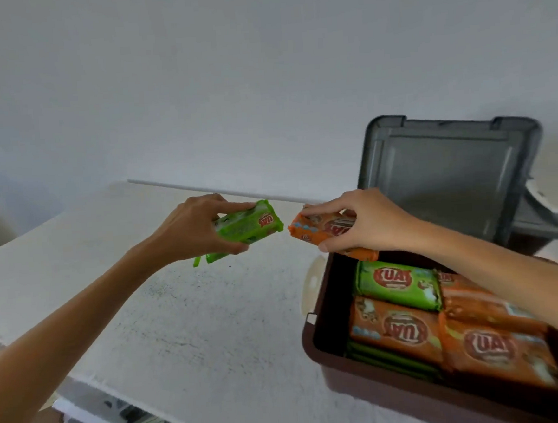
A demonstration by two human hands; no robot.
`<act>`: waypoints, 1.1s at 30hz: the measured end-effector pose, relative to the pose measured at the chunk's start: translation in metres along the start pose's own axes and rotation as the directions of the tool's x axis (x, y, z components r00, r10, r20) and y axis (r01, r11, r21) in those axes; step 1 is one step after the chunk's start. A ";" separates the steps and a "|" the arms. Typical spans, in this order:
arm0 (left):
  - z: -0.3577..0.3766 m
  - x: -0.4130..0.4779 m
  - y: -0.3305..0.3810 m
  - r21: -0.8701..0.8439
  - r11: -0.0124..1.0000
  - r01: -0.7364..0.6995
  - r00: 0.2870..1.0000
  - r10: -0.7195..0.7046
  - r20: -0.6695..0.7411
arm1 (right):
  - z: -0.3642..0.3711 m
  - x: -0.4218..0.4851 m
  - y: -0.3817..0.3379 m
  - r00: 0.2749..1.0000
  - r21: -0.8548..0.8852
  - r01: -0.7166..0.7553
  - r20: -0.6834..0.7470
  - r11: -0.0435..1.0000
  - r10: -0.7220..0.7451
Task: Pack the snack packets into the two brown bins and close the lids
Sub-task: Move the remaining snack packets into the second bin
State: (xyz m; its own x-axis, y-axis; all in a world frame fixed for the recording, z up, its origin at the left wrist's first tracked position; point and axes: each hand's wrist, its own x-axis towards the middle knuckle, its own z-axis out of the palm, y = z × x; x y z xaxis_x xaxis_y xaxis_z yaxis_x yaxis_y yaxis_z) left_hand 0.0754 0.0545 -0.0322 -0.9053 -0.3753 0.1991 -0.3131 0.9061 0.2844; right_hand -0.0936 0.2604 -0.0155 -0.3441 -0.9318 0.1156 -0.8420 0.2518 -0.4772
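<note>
Gripping a green snack packet (249,228), the left hand (190,230) has its fingers curled over the far edge and its thumb under the near one; a second green edge shows below, though whether it is another packet is unclear. The right hand (371,221) pinches an orange snack packet (318,230) the same way, fingers on top and thumb beneath. The two packets are held in the air end to end, nearly touching, above the table and just beyond the far left corner of the brown bin (316,337).

Inside the bin lie a green packet (396,284) at the back, an orange packet (395,328) in front of it and more orange ones (498,351) to the right, stacked on green layers. Its grey lid (447,179) stands upright behind it, with another grey piece (542,222) just past that.

The bin sits on a white speckled table (186,317) against a plain pale wall (260,64). Both bare forearms reach in from the lower corners, the right one crossing over the open bin.
</note>
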 end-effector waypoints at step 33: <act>0.112 0.006 0.175 0.084 0.782 -0.618 0.753 0.557 0.351 | 0.006 -0.174 0.090 0.974 -0.271 -0.220 -0.012 0.937 0.225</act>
State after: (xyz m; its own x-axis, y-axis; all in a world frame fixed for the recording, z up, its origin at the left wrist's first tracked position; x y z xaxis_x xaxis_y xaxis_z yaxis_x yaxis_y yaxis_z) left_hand -0.0171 0.2322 -0.0862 -0.9566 0.2907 -0.0205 0.2903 0.9567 0.0209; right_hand -0.1072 0.4436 -0.0842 -0.5300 -0.8478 0.0159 -0.8258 0.5118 -0.2367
